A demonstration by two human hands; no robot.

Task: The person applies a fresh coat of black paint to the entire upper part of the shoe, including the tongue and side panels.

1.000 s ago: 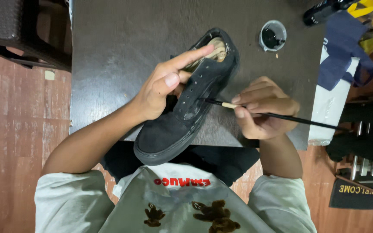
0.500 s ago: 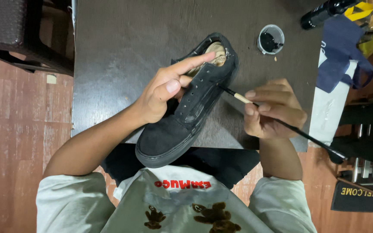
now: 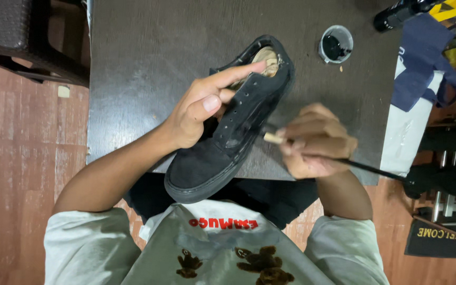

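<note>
Lower now, my right hand (image 3: pixel 315 141) has swung its gripped brush (image 3: pixel 338 158) against the black shoe's (image 3: pixel 228 132) side. Left hand (image 3: pixel 201 108) still clasps the shoe.

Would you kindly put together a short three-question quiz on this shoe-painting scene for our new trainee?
1. True or false: the left hand steadies the black shoe.
2. What does the right hand hold? A) a cloth B) a thin brush C) a bottle
3. Where does the small cup of black liquid stand?

Key:
1. True.
2. B, the brush, its tip at the shoe's side.
3. On the dark table, beyond the shoe, apart from it.
</note>
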